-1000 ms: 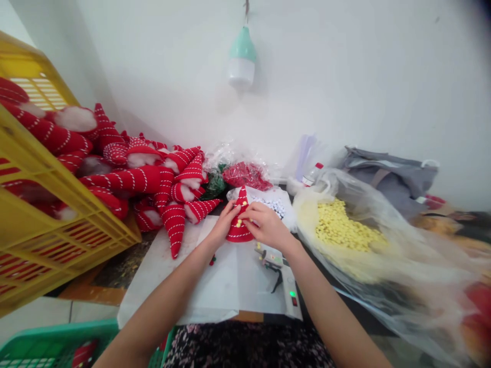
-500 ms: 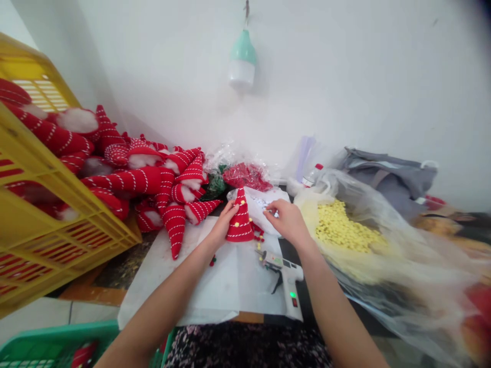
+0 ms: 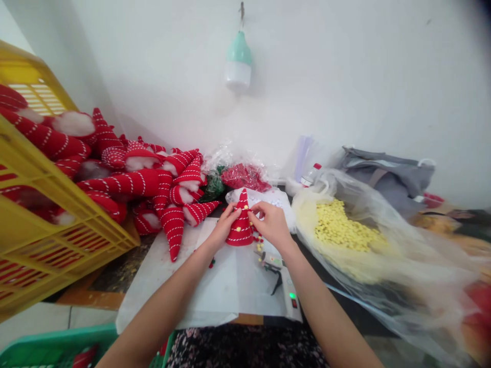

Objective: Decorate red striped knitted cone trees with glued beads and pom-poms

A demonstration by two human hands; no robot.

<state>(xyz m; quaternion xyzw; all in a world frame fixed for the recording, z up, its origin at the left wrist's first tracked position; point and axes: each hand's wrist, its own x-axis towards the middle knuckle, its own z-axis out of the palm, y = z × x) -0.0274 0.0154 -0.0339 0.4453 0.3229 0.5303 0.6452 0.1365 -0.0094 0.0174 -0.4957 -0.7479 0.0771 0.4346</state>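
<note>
In the head view, the red fabric cone (image 3: 242, 238) with white dashed stitching is between the two hands, over the white paper (image 3: 215, 289) on the table. The left hand (image 3: 226, 226) grips its left side, fingers curled along the fabric. The right hand (image 3: 271, 225) is at its right side, thumb and forefinger drawn together by the fabric; whether they pinch anything is too small to tell. The cone's narrow tip points up in the view, towards the wall, and its wide base faces the person; the long axis runs almost straight away from the person, the tip leaning slightly right. Yellow beads (image 3: 238, 229) sit on its near face. The glue gun (image 3: 287, 289) lies near the right forearm, to the right of the cone. Half a second ago the right hand was apart from the cone, over the white bag (image 3: 283, 202) of small pale pieces; now it is back beside the cone, while the left hand has kept its grip and the glue gun has stayed in place
</note>
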